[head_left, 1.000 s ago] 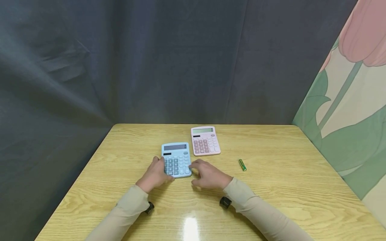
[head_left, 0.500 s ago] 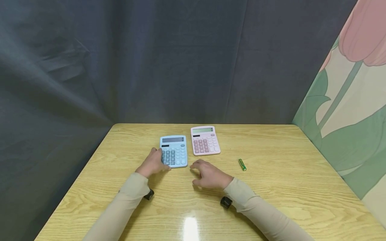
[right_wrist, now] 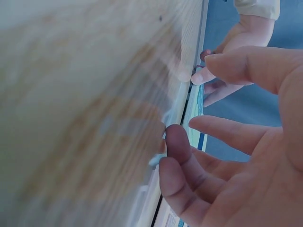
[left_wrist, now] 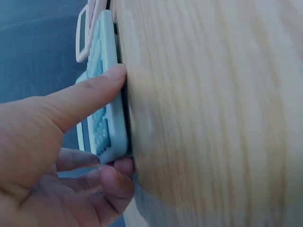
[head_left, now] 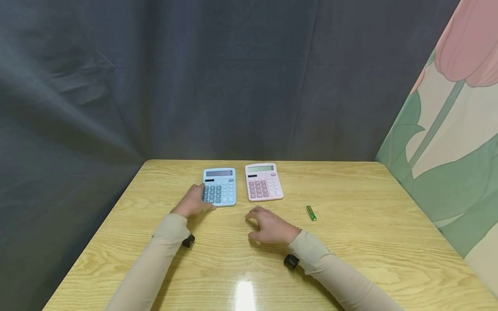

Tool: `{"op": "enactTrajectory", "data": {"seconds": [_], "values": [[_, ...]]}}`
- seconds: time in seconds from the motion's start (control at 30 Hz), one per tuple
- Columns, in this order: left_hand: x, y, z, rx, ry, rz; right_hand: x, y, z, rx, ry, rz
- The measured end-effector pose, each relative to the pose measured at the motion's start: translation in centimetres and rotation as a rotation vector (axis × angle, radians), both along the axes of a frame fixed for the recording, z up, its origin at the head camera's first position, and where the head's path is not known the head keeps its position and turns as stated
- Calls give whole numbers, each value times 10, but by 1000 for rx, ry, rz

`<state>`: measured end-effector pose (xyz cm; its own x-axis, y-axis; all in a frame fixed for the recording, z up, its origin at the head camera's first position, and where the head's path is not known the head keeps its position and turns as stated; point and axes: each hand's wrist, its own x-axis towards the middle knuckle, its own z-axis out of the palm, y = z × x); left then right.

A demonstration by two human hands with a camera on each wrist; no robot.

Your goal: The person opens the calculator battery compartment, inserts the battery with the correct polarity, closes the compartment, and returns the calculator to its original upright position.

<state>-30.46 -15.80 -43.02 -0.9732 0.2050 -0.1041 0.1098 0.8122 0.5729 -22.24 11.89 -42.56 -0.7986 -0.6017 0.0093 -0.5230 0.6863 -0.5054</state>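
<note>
My left hand [head_left: 192, 201] holds a light blue calculator [head_left: 227, 190] by its lower left corner. In the left wrist view the thumb lies along the near edge of the calculator [left_wrist: 113, 113], and the other fingers curl at its left side. A pink calculator [head_left: 266, 190] lies just to the right, a small gap apart from the blue one. Nearer to me, my right hand [head_left: 272, 226] hovers low over the table with loosely bent fingers and nothing between them, as the right wrist view of that hand [right_wrist: 246, 165] also shows.
A small green object [head_left: 311, 213], perhaps a pocket tool, lies to the right on the wooden table [head_left: 350, 250]. A dark curtain [head_left: 241, 86] hangs behind the table's far edge. At the right is a curtain with a tulip pattern [head_left: 447, 151].
The left hand has slid the blue calculator away from me and slightly left, level with the pink one. The right hand no longer touches the blue calculator and has stayed in place.
</note>
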Motion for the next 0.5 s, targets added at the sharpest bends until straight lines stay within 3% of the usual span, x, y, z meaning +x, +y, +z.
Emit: {"op": "enactTrajectory", "data": {"seconds": [0.33, 0.5], "values": [[0, -5, 1, 43, -13, 17, -2, 2, -1, 4, -17, -19], [1, -5, 2, 63, -13, 32, -15, 9, 4, -22, 7, -107]]}}
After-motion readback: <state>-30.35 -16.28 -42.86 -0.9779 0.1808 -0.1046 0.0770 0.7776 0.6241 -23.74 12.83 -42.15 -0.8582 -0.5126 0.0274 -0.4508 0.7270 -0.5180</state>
